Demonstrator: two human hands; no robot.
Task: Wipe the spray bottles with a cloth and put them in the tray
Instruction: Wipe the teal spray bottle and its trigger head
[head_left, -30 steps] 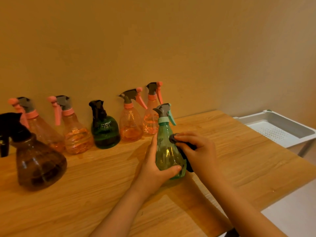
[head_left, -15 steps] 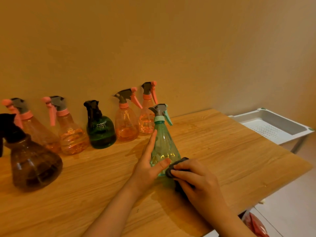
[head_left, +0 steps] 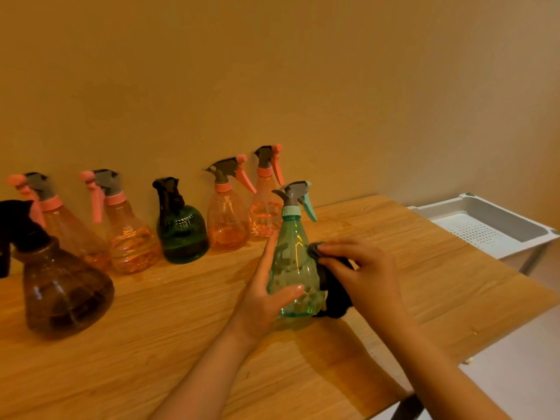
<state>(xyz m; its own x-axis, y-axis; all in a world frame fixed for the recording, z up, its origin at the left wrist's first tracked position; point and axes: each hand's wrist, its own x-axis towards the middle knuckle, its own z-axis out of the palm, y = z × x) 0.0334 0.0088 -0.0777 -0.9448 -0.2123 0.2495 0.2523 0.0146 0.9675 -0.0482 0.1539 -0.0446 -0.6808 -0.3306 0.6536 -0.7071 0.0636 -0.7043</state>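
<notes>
**Teal bottle gets its wipe-down, tray waits at the table's end**

The teal spray bottle [head_left: 295, 268] stands upright on the wooden table [head_left: 424, 283], a little in front of the row of other bottles against the wall. The left hand [head_left: 266, 295] wraps its lower body, thumb across the front, holding it steady. The right hand [head_left: 360, 274] is closed around a dark cloth [head_left: 331, 286] and presses it against the bottle's right flank.

To do this well, I'd say the left hand should pin the base firmly while the cloth travels up and down and round the faceted body, then turn the bottle so the far side and the trigger head get covered too. Too hard a push from the right could tip such a light thing.

As for contents: the teal bottle looks empty or near it, though I can't be sure. Four pink-topped bottles [head_left: 225, 219] show orange-tinted lower halves; whether that is liquid or just the plastic is hard to tell. The dark green bottle [head_left: 181, 234] and the brown bottle [head_left: 65, 286] are too dark to read. The white tray [head_left: 448, 209], perforated at the bottom, sits beyond the table's right end and holds no bottles.
</notes>
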